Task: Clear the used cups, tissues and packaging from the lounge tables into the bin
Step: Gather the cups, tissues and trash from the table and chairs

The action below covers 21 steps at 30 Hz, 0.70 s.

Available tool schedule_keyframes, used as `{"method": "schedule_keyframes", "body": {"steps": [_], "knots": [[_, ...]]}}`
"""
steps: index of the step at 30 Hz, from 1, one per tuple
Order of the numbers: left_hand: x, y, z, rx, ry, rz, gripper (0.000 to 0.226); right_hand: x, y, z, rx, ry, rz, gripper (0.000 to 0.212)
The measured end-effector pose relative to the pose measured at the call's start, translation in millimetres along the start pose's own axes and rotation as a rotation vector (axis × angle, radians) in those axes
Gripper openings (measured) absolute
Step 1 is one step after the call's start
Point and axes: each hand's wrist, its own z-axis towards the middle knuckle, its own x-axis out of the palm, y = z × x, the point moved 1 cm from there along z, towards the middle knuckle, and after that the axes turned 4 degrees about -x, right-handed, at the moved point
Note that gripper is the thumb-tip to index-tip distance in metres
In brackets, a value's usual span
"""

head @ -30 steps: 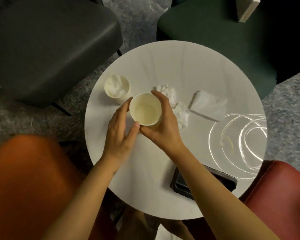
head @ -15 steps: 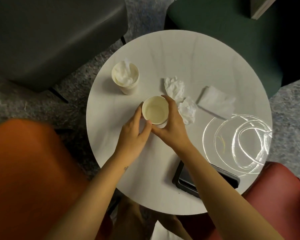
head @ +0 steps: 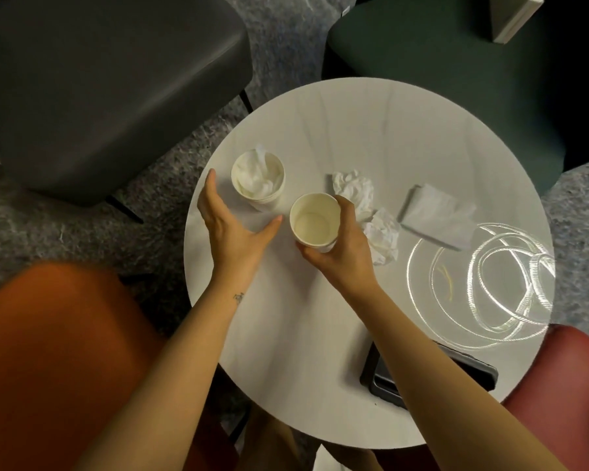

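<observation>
my right hand grips the empty paper cup round its wall, over the middle of the round white table; i cannot tell if the cup still touches the top. my left hand is spread and holds nothing, just beside the second cup, which is stuffed with tissue. crumpled tissues and a folded napkin lie to the right.
</observation>
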Motion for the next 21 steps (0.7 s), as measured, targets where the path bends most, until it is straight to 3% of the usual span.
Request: {"method": "schedule_keyframes", "body": {"steps": [2,8,17,21], "knots": [[7.0,-1.5,15.7,0.030,0.033,0.011,0.108,2.4,0.1,4.1,0.010,-0.008,0.005,0.070],[15.6,-7.0,35.5,0.088,0.059,-0.079,0.079,6.6,-7.1,8.3,0.051,-0.041,0.054,0.068],[-20.6,-57.5,37.6,0.247,0.058,-0.213,0.077,10.2,3.0,20.2,0.058,-0.054,0.045,0.071],[-23.2,-71.2,26.0,0.268,0.186,-0.224,0.080,7.4,11.1,24.1,0.068,-0.050,0.038,0.067]]}}
